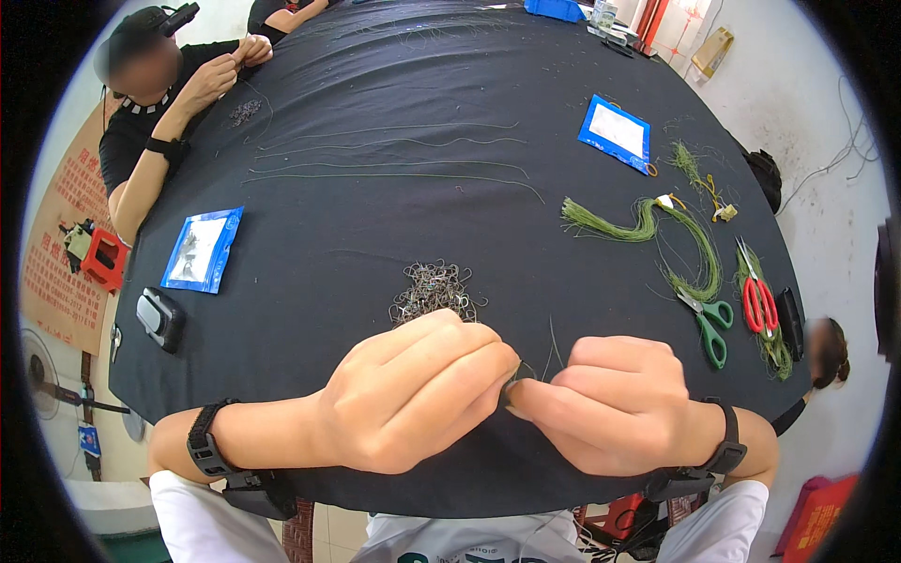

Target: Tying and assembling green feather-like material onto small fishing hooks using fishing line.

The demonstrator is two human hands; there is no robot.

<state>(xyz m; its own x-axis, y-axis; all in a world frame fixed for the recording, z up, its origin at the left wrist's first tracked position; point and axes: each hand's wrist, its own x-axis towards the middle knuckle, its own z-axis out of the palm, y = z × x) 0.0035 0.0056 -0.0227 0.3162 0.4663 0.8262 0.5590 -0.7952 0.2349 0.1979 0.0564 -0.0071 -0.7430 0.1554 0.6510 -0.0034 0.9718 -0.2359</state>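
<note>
My left hand (418,394) is closed in a pinch near the table's front edge, its fingertips meeting those of my right hand; whatever they grip is hidden. My right hand (610,403) is closed too, pinching a thin green fishing line (553,340) whose loose strands stick up between the hands. Just beyond my left hand lies a pile of small dark metal fish hooks (434,289). Cut lengths of line (394,175) are laid out in rows farther off. To the right, a bundle of green line (624,225) curves toward green-handled scissors (710,333).
Red-handled scissors (760,302) rest on another line bundle at right. Blue-edged packets (617,133) lie on the dark cloth (328,310), one at the left beside a black-and-grey device (160,319). A co-worker (155,94) handles something small at upper left. A blue tray (556,8) stands far back.
</note>
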